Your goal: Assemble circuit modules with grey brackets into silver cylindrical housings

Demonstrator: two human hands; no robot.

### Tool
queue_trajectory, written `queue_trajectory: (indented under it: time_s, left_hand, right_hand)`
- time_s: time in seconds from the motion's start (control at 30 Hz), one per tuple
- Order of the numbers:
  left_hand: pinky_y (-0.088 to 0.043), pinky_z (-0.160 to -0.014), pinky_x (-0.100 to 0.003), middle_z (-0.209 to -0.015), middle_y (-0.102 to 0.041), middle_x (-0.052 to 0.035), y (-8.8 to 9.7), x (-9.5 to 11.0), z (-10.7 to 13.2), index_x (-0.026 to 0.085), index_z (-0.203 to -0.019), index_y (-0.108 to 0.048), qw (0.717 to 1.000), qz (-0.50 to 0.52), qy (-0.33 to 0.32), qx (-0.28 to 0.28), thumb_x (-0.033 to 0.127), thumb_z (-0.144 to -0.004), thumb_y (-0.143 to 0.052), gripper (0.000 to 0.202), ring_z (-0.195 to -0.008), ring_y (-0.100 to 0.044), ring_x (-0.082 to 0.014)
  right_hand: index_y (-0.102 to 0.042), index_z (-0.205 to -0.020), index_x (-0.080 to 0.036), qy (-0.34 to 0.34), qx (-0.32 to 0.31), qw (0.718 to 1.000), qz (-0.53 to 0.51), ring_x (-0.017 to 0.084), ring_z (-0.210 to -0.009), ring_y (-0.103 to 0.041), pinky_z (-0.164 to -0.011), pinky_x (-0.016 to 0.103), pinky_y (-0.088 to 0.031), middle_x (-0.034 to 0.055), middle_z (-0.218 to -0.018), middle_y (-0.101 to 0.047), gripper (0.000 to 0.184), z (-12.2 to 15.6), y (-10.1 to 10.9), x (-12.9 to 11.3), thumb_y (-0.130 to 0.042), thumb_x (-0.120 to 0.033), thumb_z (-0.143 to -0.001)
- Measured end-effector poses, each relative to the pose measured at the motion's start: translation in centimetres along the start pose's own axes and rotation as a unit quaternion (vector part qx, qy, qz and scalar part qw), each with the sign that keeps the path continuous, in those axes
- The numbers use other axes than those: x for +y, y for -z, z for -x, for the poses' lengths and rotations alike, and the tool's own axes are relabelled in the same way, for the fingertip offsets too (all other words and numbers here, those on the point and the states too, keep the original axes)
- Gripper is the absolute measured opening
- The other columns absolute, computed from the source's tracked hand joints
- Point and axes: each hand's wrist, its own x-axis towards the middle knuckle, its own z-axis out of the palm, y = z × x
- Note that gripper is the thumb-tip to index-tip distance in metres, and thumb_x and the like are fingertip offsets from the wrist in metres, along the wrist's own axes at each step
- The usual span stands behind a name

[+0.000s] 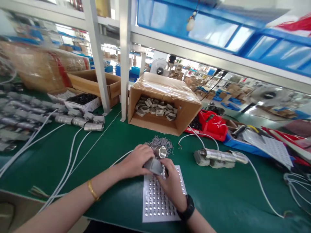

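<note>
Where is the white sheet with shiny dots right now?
In the head view, the white sheet lies low, just right of centre, on the green table, partly hidden by the right hand.

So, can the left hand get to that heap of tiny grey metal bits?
Probably yes: the heap lies just past the left hand, though a silver metal cylinder in its fingers is partly in front.

Blue plastic bins (167, 16) on metal shelf frame (182, 49), above the green table's (218, 200) far edge. Tape-banded carton (31, 64) near far left corner, open cardboard box (85, 85) right of it. Red bin (217, 129) along far edge, right half. Two fans (159, 70) beyond far edge.
</note>
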Motion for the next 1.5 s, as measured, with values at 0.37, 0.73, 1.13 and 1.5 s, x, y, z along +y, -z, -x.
queue_trajectory:
  time_s: [0.37,0.73,1.13,1.5]
  left_hand:
    - [-0.022,-0.113,-0.042,-0.114,-0.06,-0.0061,-4.7,0.8,4.0,0.019,-0.099,-0.059,0.964,-0.204,-0.162,0.057,0.025,-0.087,-0.048,0.017,-0.116,-0.047,-0.0229]
    - [-0.045,-0.085,-0.031,-0.107,-0.058,-0.0069,1.2,-0.9,-6.8,0.021,-0.112,-0.051,0.954,-0.098,0.281,0.021,0.025,-0.088,-0.042,0.025,-0.099,-0.057,-0.02]
    - [-0.041,-0.075,-0.03,-0.093,-0.064,-0.006,-3.3,-4.4,-10.3,0.018,-0.079,-0.062,0.939,-0.174,0.282,-0.093,0.004,-0.073,-0.05,0.02,-0.092,-0.059,-0.0224]
    - [-0.044,-0.083,-0.034,-0.096,-0.064,-0.0111,-3.4,-4.8,-11.1,0.014,-0.088,-0.062,0.937,-0.157,0.289,-0.118,0.005,-0.074,-0.052,0.02,-0.098,-0.06,-0.0264]
  right_hand:
    - [-0.044,-0.128,-0.015,0.192,-0.186,0.89,0.37,0.022,-0.077,-0.062,-0.059,0.032,-0.053,0.0127,-0.133,-0.046,0.038,4.2,4.5,1.1,-0.029,-0.008,-0.094]
    - [-0.056,-0.119,-0.011,-0.157,0.007,0.944,0.291,0.029,-0.094,-0.061,-0.081,0.035,-0.05,0.013,-0.105,-0.06,0.047,-5.8,6.1,5.2,-0.075,-0.015,-0.076]
    - [-0.062,-0.085,-0.018,-0.151,0.025,0.949,0.276,0.024,-0.078,-0.061,-0.063,0.03,-0.043,0.0065,-0.095,-0.058,0.023,-6.4,4.7,4.9,-0.046,-0.002,-0.088]
    - [-0.058,-0.081,-0.011,-0.158,-0.021,0.987,-0.01,0.017,-0.073,-0.06,-0.063,0.02,-0.044,0.0038,-0.076,-0.064,0.013,-5.5,5.1,2.9,-0.049,-0.003,-0.083]
